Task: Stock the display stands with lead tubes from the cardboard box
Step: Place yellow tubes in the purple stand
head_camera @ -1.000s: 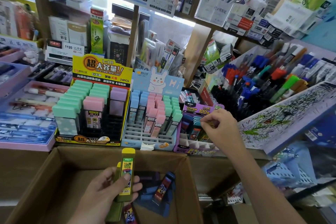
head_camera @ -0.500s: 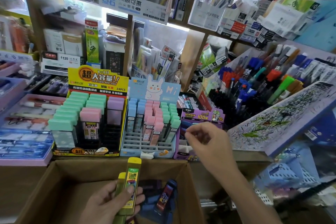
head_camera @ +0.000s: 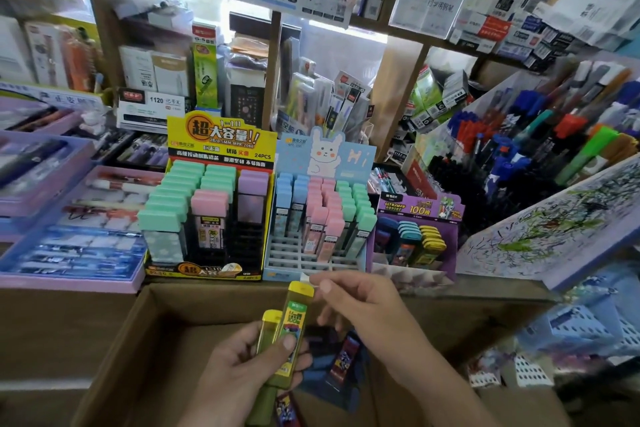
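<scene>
My left hand (head_camera: 242, 371) holds several yellow lead tubes (head_camera: 292, 326) upright over the open cardboard box (head_camera: 145, 350). My right hand (head_camera: 360, 305) hovers just right of the tallest tube's yellow cap, fingers spread, thumb and forefinger close to the cap; whether they touch it I cannot tell. More tubes, dark blue and red (head_camera: 341, 360), lie on the box floor. Behind the box stand three display stands: a yellow one (head_camera: 221, 139) with wide pastel cases, a light blue rabbit one (head_camera: 311, 253) with slim tubes, and a small purple one (head_camera: 420, 208) holding blue and yellow tubes.
Purple trays of pens (head_camera: 69, 246) lie at the left on the counter. A slanted scribble board (head_camera: 554, 229) and racks of pens (head_camera: 554, 128) crowd the right. Shelves of boxed stationery (head_camera: 485, 17) rise behind. White perforated baskets (head_camera: 571, 329) sit low right.
My right hand has drawn back from the purple stand and come down to the yellow tubes. My left hand has lifted the tubes slightly higher over the box.
</scene>
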The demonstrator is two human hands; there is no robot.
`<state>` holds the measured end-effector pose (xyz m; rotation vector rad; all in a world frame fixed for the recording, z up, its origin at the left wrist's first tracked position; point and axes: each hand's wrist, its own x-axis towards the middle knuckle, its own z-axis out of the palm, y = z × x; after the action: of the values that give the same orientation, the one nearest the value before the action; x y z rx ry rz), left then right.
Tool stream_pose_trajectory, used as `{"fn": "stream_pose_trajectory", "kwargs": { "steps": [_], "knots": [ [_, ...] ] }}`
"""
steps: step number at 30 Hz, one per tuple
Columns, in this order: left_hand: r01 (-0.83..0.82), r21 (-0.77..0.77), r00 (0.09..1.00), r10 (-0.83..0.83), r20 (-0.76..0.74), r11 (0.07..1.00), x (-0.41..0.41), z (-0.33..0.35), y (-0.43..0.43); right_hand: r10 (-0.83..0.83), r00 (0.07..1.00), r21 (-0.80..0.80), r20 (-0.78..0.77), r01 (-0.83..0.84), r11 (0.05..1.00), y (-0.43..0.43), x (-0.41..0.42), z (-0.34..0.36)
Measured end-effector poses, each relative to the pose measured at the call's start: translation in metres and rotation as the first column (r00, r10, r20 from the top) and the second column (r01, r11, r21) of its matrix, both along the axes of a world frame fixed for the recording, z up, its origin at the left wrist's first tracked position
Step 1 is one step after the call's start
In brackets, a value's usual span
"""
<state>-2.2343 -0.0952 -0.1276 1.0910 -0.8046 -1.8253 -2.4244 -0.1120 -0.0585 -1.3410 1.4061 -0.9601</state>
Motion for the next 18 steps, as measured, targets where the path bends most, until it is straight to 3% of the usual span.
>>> {"fn": "stream_pose_trajectory", "kwargs": {
  "steps": [10,18],
  "knots": [
    [0.032,-0.019,0.999,-0.032,-0.005,0.999,0.001,0.0,0.002,0.018,0.998,0.068,0.062,-0.022,0.997,0.001,0.007,-0.004],
    [-0.086,0.124,0.994,0.094,-0.059,0.989,0.0,0.004,0.002,-0.094,0.992,-0.04,0.078,0.098,0.994,0.006,-0.02,0.009]
  ]
}}
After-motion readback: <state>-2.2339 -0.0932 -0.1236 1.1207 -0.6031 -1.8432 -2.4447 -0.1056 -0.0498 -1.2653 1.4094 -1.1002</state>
